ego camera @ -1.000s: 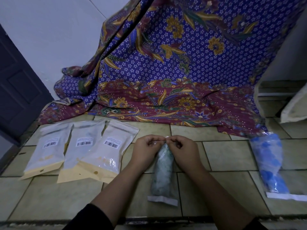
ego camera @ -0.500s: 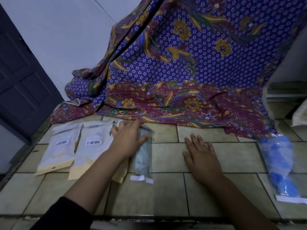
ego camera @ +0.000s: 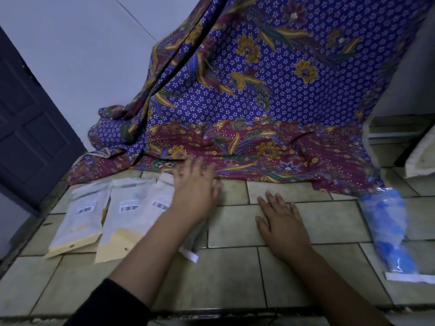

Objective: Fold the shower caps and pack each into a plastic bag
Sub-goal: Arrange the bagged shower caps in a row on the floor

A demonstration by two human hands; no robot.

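My left hand (ego camera: 195,187) reaches forward with its fingers spread, over the right edge of the third white pouch (ego camera: 161,198) and near the cloth's hem. It holds nothing. A clear plastic bag with a greenish folded shower cap (ego camera: 199,232) lies on the tiles, mostly hidden under my left wrist and forearm; its white end strip (ego camera: 190,254) shows. My right hand (ego camera: 281,218) lies flat on the tiles, palm down, fingers straight. A clear bag holding blue shower caps (ego camera: 386,228) lies at the far right.
Two more white barcode pouches (ego camera: 78,222) (ego camera: 126,217) lie side by side at the left. A purple and maroon batik cloth (ego camera: 247,109) hangs behind and spreads onto the tiled floor (ego camera: 235,274). A dark door (ego camera: 30,128) stands at the left, a step (ego camera: 395,130) at the right.
My hands let go of the bag's top. The left hand carried the packed bag leftward, laid it beside the pouches and released it. The right hand went flat on the tiles.
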